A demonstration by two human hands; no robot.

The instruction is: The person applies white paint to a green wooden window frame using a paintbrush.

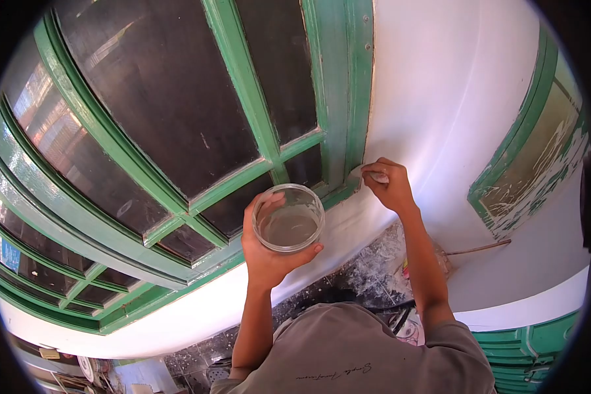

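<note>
The left hand (269,259) cupped a clear round container (289,249) from the near left, its fingers curled around the wall and its thumb against the near right side. Grey contents (287,228) showed inside the open top. The right hand (393,189) pinched a small tool (357,171) between thumb and fingers, its tip at the right edge of the green window frame (250,92), beside the white wall (427,79). Whether the tip was a brush or a blade could not be told.

A slight wrist slip could have smeared the wall, since the tip sat so close to the border. Too loose a pinch might have let the tool twist. The container seemed the larger risk: it was held up by one hand, and a knock against the frame or a tilt could have spilled its contents onto the spattered floor (373,266).
</note>
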